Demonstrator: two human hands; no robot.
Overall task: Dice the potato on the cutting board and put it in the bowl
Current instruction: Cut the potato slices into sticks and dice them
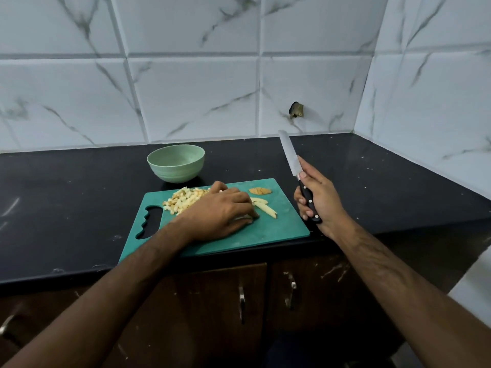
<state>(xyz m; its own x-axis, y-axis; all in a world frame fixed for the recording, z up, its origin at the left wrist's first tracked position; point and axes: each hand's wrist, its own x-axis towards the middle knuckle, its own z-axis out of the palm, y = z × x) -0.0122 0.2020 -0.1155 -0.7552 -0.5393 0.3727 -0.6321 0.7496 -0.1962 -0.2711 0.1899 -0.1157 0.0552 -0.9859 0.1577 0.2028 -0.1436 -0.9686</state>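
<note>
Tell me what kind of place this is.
Most likely a home kitchen: a black countertop backed by marble-look wall tiles, with wooden cabinet doors below and a green cutting board holding diced potato.

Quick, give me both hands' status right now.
Left hand: fingers curled on the cutting board over potato strips; grip cannot be told.
Right hand: holding the knife, blade raised.

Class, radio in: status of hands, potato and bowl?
Left hand on potato strips. Right hand holds knife raised. Diced pile on board; bowl looks empty.
</note>
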